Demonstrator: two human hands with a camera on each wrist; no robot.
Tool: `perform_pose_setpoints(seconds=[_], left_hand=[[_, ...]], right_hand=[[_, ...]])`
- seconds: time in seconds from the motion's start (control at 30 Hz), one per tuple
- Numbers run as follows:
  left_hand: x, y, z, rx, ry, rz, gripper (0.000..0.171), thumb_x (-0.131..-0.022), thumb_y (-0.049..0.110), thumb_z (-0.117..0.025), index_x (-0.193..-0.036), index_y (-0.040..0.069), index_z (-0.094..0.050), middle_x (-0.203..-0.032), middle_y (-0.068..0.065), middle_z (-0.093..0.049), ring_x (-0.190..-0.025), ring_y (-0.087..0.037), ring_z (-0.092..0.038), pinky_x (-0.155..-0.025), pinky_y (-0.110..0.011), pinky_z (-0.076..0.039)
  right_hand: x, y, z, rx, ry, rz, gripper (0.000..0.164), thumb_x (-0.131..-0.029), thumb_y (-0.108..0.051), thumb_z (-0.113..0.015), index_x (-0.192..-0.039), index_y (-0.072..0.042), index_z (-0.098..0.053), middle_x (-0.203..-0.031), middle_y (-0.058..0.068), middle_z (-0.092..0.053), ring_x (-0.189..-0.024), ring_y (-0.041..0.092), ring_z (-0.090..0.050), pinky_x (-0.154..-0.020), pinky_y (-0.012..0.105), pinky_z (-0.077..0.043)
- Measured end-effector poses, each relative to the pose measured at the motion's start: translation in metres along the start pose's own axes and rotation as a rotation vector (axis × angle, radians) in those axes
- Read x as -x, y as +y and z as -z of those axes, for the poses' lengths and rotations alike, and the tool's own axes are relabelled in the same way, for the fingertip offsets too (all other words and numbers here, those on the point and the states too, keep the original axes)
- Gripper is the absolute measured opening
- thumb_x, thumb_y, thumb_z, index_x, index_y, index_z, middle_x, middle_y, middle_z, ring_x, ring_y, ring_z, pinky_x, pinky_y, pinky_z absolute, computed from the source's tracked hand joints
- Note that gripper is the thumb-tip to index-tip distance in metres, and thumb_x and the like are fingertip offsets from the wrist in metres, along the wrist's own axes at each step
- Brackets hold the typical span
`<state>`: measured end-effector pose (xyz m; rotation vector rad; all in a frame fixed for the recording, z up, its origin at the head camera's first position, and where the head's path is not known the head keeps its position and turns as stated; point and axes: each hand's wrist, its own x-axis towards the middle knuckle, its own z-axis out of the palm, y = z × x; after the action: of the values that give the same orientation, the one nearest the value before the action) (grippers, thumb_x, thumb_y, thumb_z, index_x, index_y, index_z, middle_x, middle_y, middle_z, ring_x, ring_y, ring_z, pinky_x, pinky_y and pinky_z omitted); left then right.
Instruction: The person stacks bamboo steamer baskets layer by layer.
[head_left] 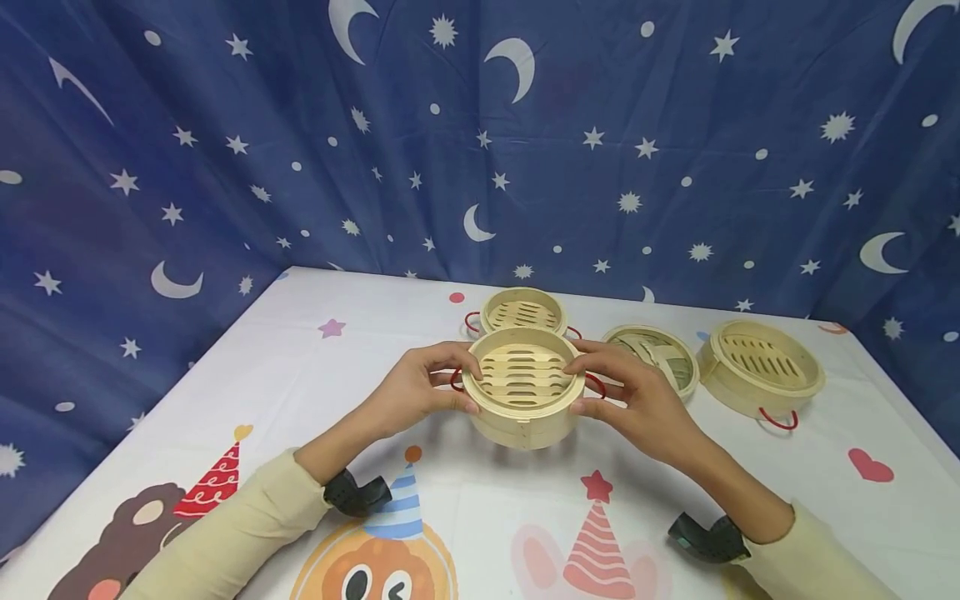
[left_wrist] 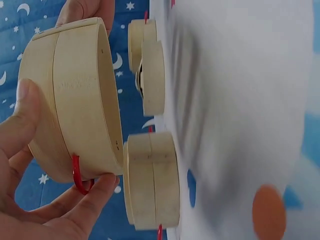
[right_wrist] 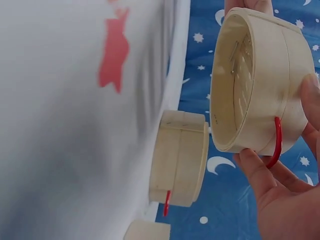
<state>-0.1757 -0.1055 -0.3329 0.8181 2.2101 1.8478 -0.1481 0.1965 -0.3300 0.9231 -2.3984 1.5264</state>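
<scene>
Both hands hold a round bamboo steamer basket (head_left: 525,427) with a slatted base and red side handles, raised over the table. My left hand (head_left: 427,383) grips its left side, thumb on the outer wall and fingers around the rim and handle. On the opposite side my right hand (head_left: 630,400) grips it the same way. In both wrist views the basket (left_wrist: 75,100) hangs above the tabletop with its underside showing. Just behind it in the head view stands a second steamer basket (head_left: 522,295), partly hidden by the held one.
A woven bamboo lid (head_left: 660,354) lies right of the hands. Beside it, a larger steamer basket (head_left: 761,392) with a red handle stands near the table's right side. The white table cover (head_left: 360,325) has cartoon prints. A blue star-patterned curtain (head_left: 420,125) hangs behind.
</scene>
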Motion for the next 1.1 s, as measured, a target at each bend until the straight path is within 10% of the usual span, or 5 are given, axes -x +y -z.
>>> perform_pose_setpoints(seconds=[1.1], left_hand=[[0.001,-0.023,-0.027,-0.102,-0.033,0.043,0.032,-0.066,0.008,-0.088,-0.091,0.011,-0.069,-0.134,-0.007,-0.053,-0.124,-0.024,-0.048,-0.097,-0.047,-0.046]], right_hand=[[0.027,0.035,0.004,-0.247,-0.108,-0.125,0.033,-0.074,0.003,-0.079,-0.102,-0.004,-0.065,-0.141,0.016,-0.040,-0.124,0.021,-0.048,-0.087,0.025,-0.051]])
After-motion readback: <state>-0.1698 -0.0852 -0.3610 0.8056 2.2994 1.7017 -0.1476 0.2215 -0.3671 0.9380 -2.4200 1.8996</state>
